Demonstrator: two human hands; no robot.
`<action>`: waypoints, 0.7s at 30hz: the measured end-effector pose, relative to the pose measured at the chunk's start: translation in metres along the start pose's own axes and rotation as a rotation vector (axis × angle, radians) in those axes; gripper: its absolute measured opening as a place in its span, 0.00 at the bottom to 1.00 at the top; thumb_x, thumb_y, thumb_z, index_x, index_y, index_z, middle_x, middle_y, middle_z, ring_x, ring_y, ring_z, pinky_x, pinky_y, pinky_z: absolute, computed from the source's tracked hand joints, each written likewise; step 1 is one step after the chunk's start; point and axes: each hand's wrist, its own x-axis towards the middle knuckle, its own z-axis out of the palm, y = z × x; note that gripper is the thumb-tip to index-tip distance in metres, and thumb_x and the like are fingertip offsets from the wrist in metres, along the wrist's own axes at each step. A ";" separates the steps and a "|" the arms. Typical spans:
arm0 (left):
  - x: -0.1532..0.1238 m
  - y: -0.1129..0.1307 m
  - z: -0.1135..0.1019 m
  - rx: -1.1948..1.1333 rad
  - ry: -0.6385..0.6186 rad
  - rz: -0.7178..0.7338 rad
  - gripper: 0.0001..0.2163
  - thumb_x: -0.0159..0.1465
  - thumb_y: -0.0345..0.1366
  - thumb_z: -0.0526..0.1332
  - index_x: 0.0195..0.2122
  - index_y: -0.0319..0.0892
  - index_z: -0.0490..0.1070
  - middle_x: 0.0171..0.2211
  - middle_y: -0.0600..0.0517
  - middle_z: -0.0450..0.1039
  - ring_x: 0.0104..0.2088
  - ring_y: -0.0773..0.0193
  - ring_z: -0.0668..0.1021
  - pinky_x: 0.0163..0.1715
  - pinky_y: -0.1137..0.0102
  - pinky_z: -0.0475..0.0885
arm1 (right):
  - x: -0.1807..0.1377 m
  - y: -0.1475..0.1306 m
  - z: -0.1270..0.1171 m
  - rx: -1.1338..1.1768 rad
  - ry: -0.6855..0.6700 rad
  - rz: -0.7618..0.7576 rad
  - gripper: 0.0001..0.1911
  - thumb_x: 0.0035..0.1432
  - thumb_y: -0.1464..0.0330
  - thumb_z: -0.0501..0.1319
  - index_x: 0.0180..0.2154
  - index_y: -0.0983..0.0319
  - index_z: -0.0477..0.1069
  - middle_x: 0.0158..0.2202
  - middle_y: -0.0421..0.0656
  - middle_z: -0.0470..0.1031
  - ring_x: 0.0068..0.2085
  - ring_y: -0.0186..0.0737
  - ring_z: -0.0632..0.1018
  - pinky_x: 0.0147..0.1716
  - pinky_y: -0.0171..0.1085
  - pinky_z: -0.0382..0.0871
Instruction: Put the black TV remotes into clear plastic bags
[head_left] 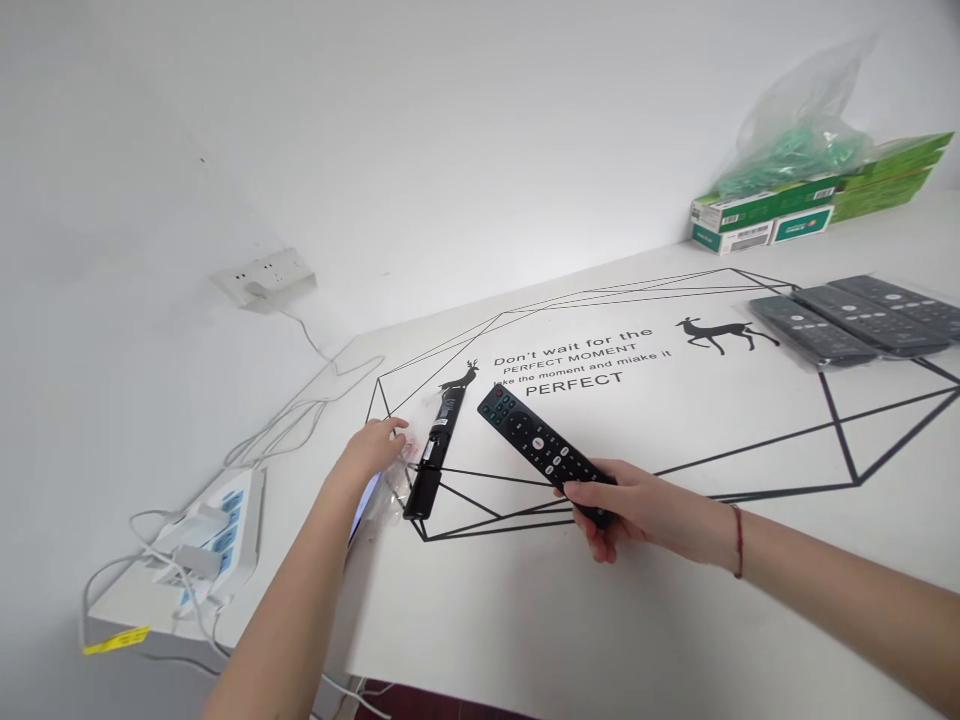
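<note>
Over the white surface [750, 610], in the right hand [641, 508], holds a black remote [536, 440] by its near end, slanted far-left toward a slim black device [435, 452] just right of the nearer left hand [372, 447], seemingly released.

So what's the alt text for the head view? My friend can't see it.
A person's right grip holds a black remote over a white table with printed deer; the left grip is by clear plastic and a long black object. Wrapped remotes lie rightward.

Both forearms [296, 580] are bare, a thin dark-red cord [739, 541] circling the right wrist [721, 530].
</note>
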 end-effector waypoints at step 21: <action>-0.069 0.195 0.004 -1.676 -0.357 0.042 0.30 0.61 0.61 0.44 0.44 0.41 0.71 0.42 0.42 0.75 0.36 0.59 0.78 0.32 0.67 0.73 | 0.005 0.000 -0.002 0.364 0.114 -0.051 0.33 0.58 0.42 0.44 0.36 0.63 0.71 0.22 0.42 0.70 0.21 0.35 0.71 0.25 0.35 0.65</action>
